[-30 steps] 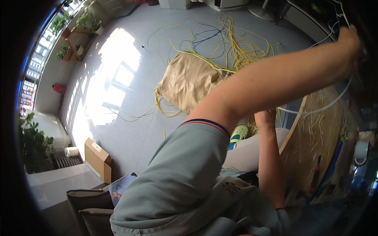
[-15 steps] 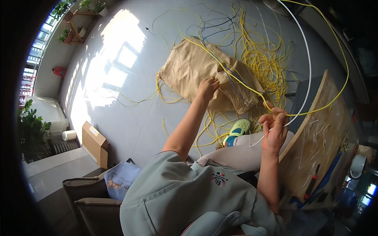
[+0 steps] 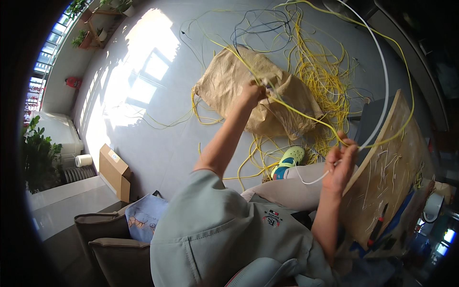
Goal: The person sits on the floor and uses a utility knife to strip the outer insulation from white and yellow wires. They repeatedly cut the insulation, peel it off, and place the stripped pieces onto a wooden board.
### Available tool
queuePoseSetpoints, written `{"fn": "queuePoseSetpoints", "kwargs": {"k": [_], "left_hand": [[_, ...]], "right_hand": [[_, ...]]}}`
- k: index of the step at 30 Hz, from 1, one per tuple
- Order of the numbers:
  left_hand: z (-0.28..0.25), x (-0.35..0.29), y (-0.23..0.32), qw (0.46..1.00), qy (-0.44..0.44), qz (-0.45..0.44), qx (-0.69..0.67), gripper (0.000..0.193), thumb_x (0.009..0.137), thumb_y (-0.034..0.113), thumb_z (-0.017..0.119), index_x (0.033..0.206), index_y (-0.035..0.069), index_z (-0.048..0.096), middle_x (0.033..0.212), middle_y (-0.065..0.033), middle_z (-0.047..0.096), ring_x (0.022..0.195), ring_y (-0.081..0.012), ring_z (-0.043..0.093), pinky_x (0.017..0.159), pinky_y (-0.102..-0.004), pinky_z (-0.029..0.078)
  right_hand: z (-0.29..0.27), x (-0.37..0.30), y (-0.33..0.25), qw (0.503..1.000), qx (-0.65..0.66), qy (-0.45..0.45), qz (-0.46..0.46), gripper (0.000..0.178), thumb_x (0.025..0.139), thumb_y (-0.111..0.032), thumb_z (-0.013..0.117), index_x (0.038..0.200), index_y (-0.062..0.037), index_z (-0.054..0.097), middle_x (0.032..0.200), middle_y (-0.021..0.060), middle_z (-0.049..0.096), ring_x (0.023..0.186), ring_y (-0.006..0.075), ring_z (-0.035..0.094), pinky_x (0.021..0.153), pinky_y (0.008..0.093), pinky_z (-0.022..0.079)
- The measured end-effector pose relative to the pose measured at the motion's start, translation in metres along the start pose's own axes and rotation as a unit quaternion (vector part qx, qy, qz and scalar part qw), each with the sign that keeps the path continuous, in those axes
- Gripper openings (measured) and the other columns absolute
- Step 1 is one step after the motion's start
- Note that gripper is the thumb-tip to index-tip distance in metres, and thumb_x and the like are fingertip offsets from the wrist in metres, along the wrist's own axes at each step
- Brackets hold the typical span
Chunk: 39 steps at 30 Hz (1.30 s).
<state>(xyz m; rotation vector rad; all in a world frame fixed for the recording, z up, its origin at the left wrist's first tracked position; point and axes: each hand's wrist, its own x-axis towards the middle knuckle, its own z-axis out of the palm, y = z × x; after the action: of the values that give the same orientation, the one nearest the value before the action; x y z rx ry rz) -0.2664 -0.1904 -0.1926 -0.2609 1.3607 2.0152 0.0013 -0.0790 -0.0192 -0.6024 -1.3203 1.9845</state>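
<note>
My left hand (image 3: pixel 253 93) is closed on the yellow cable (image 3: pixel 306 115) above a crumpled tan sack (image 3: pixel 224 71). A small dark blue bit shows beside its fingers. Farther right and nearer, my right hand (image 3: pixel 340 165) is closed on the same yellow cable together with a white cable (image 3: pixel 384 81). Both cables arch up from that hand to the upper right edge. The white one's short end hangs in a curve beside my leg. Just how the right fingers sit on each cable is partly hidden.
Tangled yellow cables (image 3: pixel 322 81) and a loop of blue cable (image 3: pixel 260 31) lie on the grey floor. At right stands a wooden board (image 3: pixel 377 177) with scraps and a red-and-black screwdriver (image 3: pixel 377 229). A cardboard box (image 3: pixel 114 170) and brown chair (image 3: pixel 119 253) are at left.
My left hand has closed on the yellow cable. My right hand has moved right and slightly down with the cables. The blue cable no longer stretches across the sack.
</note>
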Motion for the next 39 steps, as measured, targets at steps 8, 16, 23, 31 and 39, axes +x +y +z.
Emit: {"fn": "queuePoseSetpoints", "kwargs": {"k": [8,16,23,31,39], "left_hand": [[0.043,-0.038,0.172,0.948,-0.071,0.301,0.072,0.038,0.081,0.002,0.048,0.118,-0.002,0.042,0.104,-0.0176,0.058,0.060,-0.0183,0.059,0.055,-0.0284,0.052],[-0.014,-0.016,0.146,0.983,-0.007,0.099,0.156,0.033,0.081,-0.001,0.052,0.112,-0.005,0.045,0.089,-0.0138,0.064,0.062,-0.0198,0.061,0.055,-0.0303,0.053],[-0.022,-0.021,0.208,0.992,0.035,0.103,0.061,0.043,0.077,-0.008,0.051,0.118,-0.001,0.037,0.090,-0.0225,0.060,0.076,-0.0268,0.063,0.073,-0.0329,0.055],[-0.063,0.004,0.175,0.984,0.002,0.058,-0.169,0.021,0.079,-0.001,0.053,0.098,-0.010,0.049,0.087,-0.0173,0.059,0.073,-0.0255,0.061,0.070,-0.0333,0.054],[-0.147,0.061,0.159,0.910,-0.024,-0.027,-0.413,0.010,0.087,0.006,0.042,0.088,-0.004,0.045,0.072,-0.0132,0.051,0.056,-0.0213,0.052,0.050,-0.0282,0.050]], "right_hand": [[-0.001,0.017,-0.030,0.953,0.291,-0.081,0.037,0.026,0.094,-0.035,0.039,0.097,-0.0106,0.050,0.100,0.0046,0.063,0.044,0.0032,0.034,0.036,0.0149,0.023],[0.008,0.017,-0.030,0.998,0.033,-0.060,-0.001,0.031,0.093,-0.036,0.043,0.097,-0.0066,0.050,0.086,0.0073,0.061,0.045,0.0032,0.034,0.037,0.0161,0.022],[0.033,0.028,-0.039,0.984,0.141,-0.104,0.020,0.029,0.092,-0.035,0.046,0.099,-0.0073,0.051,0.091,0.0041,0.061,0.046,0.0021,0.032,0.040,0.0151,0.022],[0.001,0.005,-0.069,0.975,0.164,-0.138,-0.054,0.025,0.092,-0.031,0.045,0.095,-0.0065,0.051,0.081,0.0020,0.055,0.043,0.0011,0.028,0.037,0.0145,0.020],[-0.102,0.025,-0.211,0.922,0.281,-0.251,-0.092,0.008,0.092,-0.008,0.040,0.086,-0.0042,0.042,0.068,0.0027,0.037,0.038,0.0052,0.029,0.033,0.0177,0.021]]}}
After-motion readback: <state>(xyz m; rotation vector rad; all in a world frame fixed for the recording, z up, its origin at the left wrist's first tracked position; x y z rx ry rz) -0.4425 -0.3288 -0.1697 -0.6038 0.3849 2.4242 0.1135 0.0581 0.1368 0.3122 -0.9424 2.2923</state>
